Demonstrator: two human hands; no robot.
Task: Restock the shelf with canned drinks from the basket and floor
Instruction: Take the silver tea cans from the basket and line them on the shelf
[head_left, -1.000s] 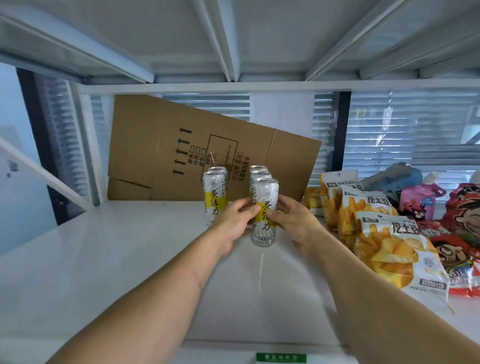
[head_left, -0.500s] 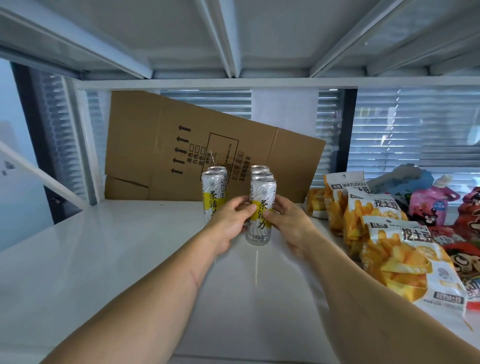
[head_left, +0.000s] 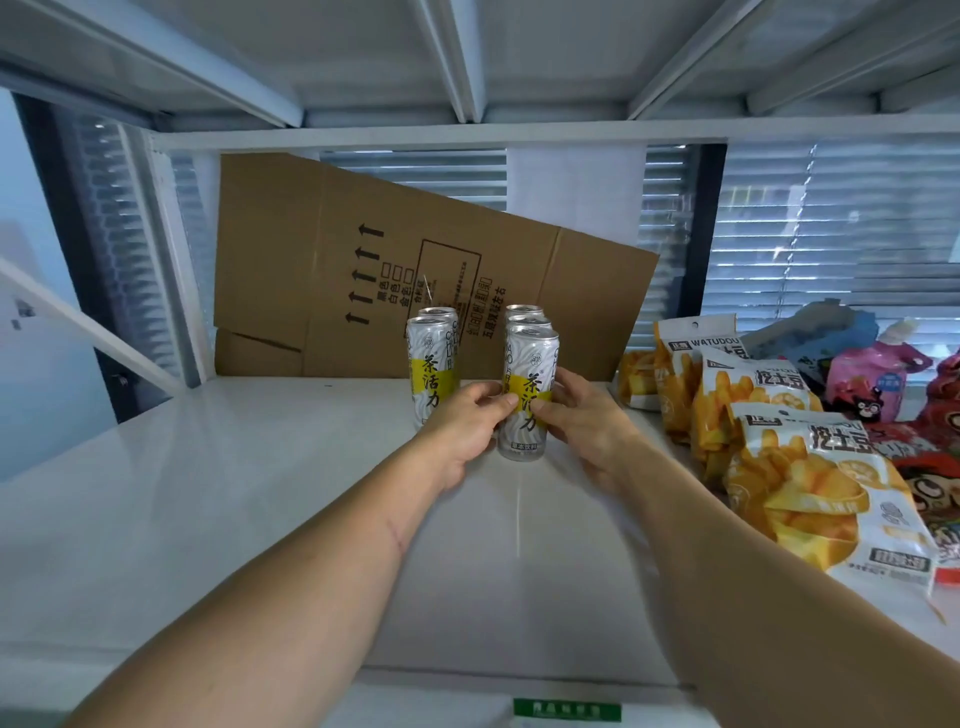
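Two hands on a can, mid-shelf.
Left hand (head_left: 464, 429) at 9 o'clock and right hand (head_left: 583, 422) at 3 o'clock reach forward, fingers curled round the upright front can (head_left: 529, 395) on the white shelf (head_left: 208, 493); chip bags (head_left: 826, 499) lie right.

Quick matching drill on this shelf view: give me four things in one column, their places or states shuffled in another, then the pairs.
1. front can
2. cardboard sheet
3. chip bags
4. green label

a. leaning at the shelf's back
b. on the shelf's front edge
c. gripped by both hands
d. lying right of the cans

Pairs: 1-c, 2-a, 3-d, 4-b
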